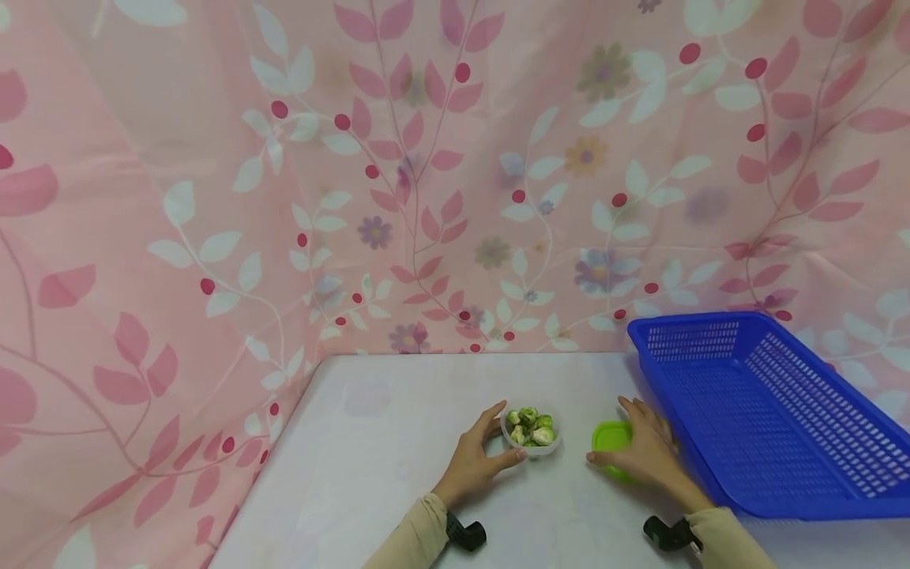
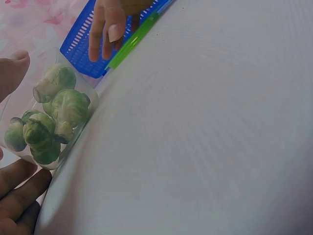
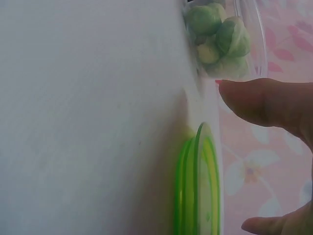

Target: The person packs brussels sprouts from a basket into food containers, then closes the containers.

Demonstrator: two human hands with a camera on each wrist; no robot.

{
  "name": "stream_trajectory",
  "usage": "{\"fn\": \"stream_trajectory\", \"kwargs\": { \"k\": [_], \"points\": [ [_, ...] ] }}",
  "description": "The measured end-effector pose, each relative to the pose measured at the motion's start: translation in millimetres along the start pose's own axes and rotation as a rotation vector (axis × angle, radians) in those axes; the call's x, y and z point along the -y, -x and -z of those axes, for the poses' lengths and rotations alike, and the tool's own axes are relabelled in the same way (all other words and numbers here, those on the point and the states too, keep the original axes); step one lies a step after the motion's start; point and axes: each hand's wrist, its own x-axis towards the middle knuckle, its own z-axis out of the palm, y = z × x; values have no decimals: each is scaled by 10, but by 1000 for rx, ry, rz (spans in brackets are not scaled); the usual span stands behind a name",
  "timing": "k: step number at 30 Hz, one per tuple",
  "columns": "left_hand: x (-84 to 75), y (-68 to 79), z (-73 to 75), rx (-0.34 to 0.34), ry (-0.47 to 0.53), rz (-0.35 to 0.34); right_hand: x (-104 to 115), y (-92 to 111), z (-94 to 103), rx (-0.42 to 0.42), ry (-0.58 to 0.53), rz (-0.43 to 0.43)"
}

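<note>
A small clear plastic container (image 1: 532, 451) of Brussels sprouts (image 2: 71, 106) stands on the white table. My left hand (image 1: 472, 458) is at its left side, thumb by the near rim and fingers by the far left, spread wide. Whether they touch the wall I cannot tell. To the right lies a bright green plastic lid (image 1: 611, 435), flat on the table. Over it my right hand (image 1: 643, 446) is spread, thumb and fingers apart and nothing between them. In the right wrist view a gap shows between the thumb (image 3: 264, 103) and the green lid (image 3: 208, 186).
A large blue perforated basket (image 1: 711, 474) sits at the right, close beside my right hand. Behind the table (image 1: 370, 442) hangs a pink floral cloth (image 1: 441, 197), which also covers the left side. Each wrist wears a small black device (image 1: 465, 533).
</note>
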Motion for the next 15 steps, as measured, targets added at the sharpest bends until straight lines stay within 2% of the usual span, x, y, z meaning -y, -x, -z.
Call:
{"fn": "stream_trajectory", "kwargs": {
  "k": [8,15],
  "points": [
    [-11,10,12,-4,-12,1,-156,51,1,18,-51,56],
    [-25,9,3,-2,-8,10,-273,108,17,29,-95,143]
  ]
}}
